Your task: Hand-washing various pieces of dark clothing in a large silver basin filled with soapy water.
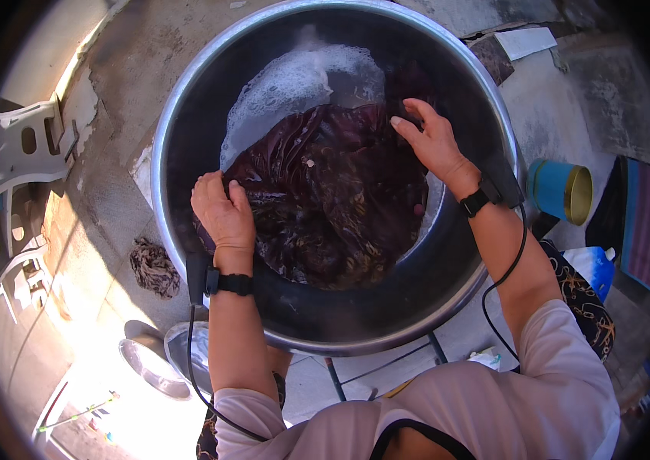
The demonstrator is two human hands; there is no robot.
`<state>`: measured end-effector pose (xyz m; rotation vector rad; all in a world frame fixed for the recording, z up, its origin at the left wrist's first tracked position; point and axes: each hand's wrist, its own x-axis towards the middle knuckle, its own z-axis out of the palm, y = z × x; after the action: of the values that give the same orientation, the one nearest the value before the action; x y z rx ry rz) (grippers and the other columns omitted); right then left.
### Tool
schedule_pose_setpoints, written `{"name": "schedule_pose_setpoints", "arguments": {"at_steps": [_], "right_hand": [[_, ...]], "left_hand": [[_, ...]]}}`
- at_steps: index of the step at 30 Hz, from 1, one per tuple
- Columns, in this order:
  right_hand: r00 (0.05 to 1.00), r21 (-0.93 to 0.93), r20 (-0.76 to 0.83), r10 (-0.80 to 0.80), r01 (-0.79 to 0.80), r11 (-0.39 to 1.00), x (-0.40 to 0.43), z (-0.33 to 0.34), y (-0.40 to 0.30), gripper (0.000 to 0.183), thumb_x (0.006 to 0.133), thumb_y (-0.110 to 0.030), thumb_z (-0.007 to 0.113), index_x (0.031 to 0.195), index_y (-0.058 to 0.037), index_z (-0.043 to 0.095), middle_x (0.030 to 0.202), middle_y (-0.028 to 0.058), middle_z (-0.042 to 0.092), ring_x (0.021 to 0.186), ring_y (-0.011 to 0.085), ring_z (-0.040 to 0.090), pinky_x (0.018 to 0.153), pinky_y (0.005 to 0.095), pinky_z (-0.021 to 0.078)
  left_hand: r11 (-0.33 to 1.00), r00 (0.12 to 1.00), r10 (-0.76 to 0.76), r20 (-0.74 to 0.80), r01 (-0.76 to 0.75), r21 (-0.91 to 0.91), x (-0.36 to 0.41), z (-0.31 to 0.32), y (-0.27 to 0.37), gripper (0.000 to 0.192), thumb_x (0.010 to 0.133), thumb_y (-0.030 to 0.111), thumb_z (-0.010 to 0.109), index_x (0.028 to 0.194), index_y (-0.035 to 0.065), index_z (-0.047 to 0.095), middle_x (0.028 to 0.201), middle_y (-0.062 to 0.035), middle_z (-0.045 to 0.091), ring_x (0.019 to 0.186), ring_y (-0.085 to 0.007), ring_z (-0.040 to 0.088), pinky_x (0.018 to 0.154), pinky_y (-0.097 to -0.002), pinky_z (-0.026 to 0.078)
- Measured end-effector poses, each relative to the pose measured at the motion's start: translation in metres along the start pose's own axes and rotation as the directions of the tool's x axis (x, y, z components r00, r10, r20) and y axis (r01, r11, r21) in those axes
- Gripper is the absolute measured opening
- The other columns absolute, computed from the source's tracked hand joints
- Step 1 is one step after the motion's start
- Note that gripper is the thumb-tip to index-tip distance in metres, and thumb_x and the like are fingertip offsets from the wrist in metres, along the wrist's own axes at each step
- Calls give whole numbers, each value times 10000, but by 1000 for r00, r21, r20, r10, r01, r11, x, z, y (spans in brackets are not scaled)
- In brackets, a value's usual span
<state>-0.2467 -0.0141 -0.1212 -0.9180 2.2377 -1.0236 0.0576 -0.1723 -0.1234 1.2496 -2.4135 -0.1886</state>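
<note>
A wet, dark maroon patterned cloth lies bunched in a large round metal basin. Soapy water with white foam shows beyond it. My left hand is at the cloth's left edge, fingers curled over a fold; its fingertips are hidden. Cloth shows on both sides of that hand. Over the cloth's right edge is my right hand, with thumb and fingers apart and nothing visible between them. A small pale bit rests on the cloth.
A crumpled patterned cloth lies on the floor left of the basin. Shiny metal bowls stand at lower left, white plastic chairs farther left. Right of the basin are a blue and gold tin and a blue-white bag.
</note>
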Motion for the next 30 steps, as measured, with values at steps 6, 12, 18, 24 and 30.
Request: {"name": "schedule_pose_setpoints", "arguments": {"at_steps": [6, 12, 18, 24, 30], "right_hand": [[898, 40, 55, 437, -439, 898, 44, 80, 31, 593, 831, -435, 645, 1170, 48, 586, 1145, 140, 613, 1097, 205, 540, 957, 314, 383], [897, 55, 347, 274, -311, 949, 56, 100, -1, 576, 688, -355, 734, 1070, 60, 622, 1025, 187, 658, 941, 280, 623, 853, 336, 470], [849, 233, 503, -160, 44, 971, -17, 69, -33, 302, 641, -155, 693, 916, -30, 679, 802, 137, 668, 729, 240, 634, 722, 323, 485], [500, 259, 585, -638, 630, 732, -120, 52, -69, 199, 559, -119, 688, 719, -106, 570, 711, 23, 532, 720, 229, 510, 719, 345, 351], [816, 255, 452, -360, 268, 929, -164, 19, -61, 238, 672, -175, 692, 860, -55, 608, 840, 81, 588, 834, 260, 541, 801, 389, 390]], "left_hand": [[766, 646, -612, 456, 627, 140, 3, 42, -11, 692, 879, 525, 474, 1307, -19, 474, 1248, -251, 552, 1147, -409, 521, 989, -476, 362], [546, 573, -595, 564, 803, -239, -20, 62, -56, 543, 765, 258, 612, 1210, -45, 547, 1082, -176, 645, 1001, -304, 611, 898, -367, 439], [112, 443, -394, 806, 893, -436, -39, 27, -28, 492, 791, 133, 614, 1231, -58, 503, 1086, -132, 606, 939, -201, 590, 858, -307, 467], [607, 413, -554, 723, 794, 12, -16, -7, 34, 765, 803, 549, 605, 1359, 64, 403, 1292, -234, 519, 1192, -360, 516, 977, -446, 386], [941, 754, -281, 594, 338, 17, -115, -41, 81, 363, 756, 206, 693, 1079, 96, 568, 950, -131, 640, 957, -324, 589, 798, -444, 385]]}}
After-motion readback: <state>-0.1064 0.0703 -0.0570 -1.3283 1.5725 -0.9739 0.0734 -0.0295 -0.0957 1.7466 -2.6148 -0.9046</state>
